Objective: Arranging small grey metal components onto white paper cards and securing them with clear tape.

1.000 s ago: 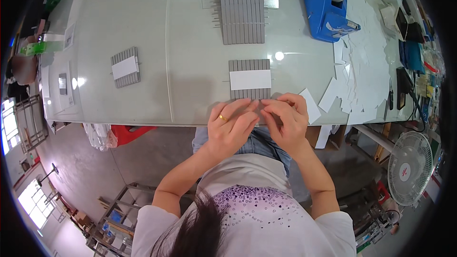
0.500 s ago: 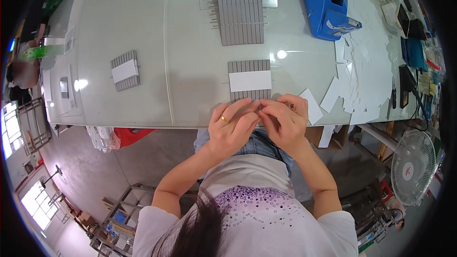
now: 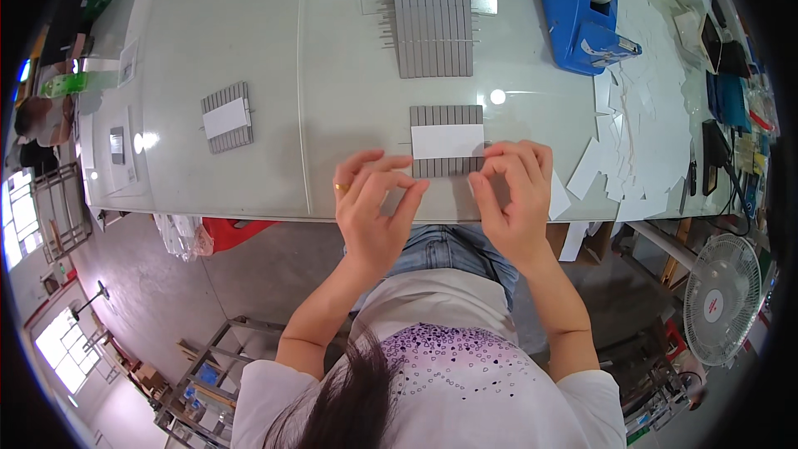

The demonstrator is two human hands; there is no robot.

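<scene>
A block of slim grey bars (image 3: 447,168), laid side by side, rests on the table in front of me. A white paper strip (image 3: 447,141) lies across its middle, and a thin pin sticks out on its left. At the block's lower left corner my left hand (image 3: 376,204), with a ring on one finger, has its fingers curved and apart. My right hand (image 3: 517,189) is at the block's right edge, thumb and fingers spread, fingertips touching or nearly touching that edge. I see nothing held in either hand.
Beyond the block lies a longer stack of grey bars (image 3: 432,29). A blue tape dispenser (image 3: 573,12) stands at the far right, near scattered white paper pieces (image 3: 644,133). A smaller paper-wrapped block (image 3: 226,118) sits to the left. The table's front edge (image 3: 233,216) runs before me.
My hands were together with fingertips meeting at the block's near edge. They have parted, the left moving left and the right moving up to the block's right side.
</scene>
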